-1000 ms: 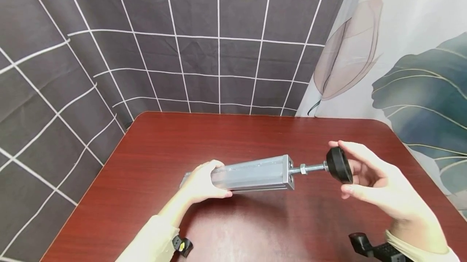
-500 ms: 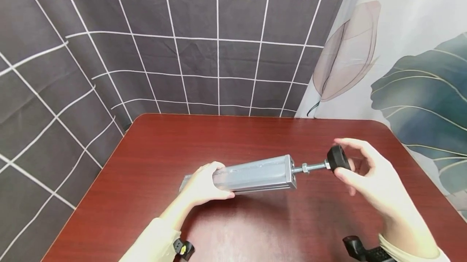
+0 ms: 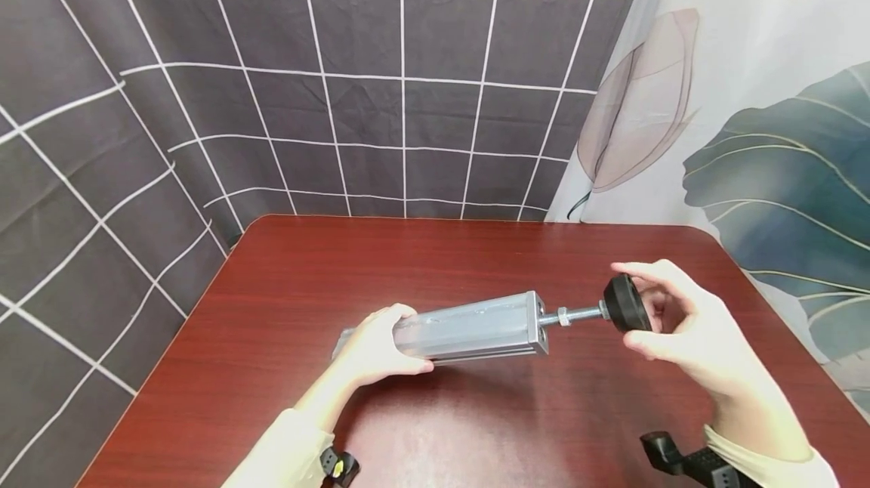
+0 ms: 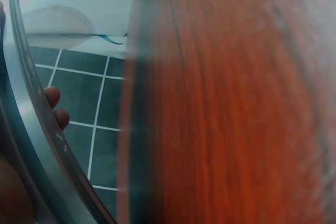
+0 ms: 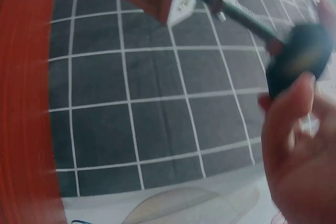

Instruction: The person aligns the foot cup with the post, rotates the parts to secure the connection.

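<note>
A silver metal profile (image 3: 476, 325), boxy with an end plate, is held at a slight tilt above the table. My left hand (image 3: 372, 343) grips its left part, thumb in front; in the left wrist view, two fingertips (image 4: 56, 106) show past the profile's edge (image 4: 37, 114). From the end plate a threaded rod (image 3: 584, 314) with a nut (image 3: 563, 316) sticks out to the right. On the rod's end sits a black levelling foot (image 3: 627, 304). My right hand (image 3: 693, 329) pinches that foot by its rim, thumb below and fingers above. The right wrist view shows the thumb on the foot (image 5: 299, 59), blurred.
The reddish-brown wooden table (image 3: 421, 254) lies beneath both hands. Behind it hangs a dark grey cloth with white grid lines (image 3: 435, 118); a white leaf-print curtain (image 3: 734, 35) hangs to the right. Each wrist wears a black camera mount (image 3: 340, 465).
My right hand has shifted slightly left and its fingers and thumb have changed position round the black levelling foot, which has tilted a little. The left hand keeps its grip on the profile.
</note>
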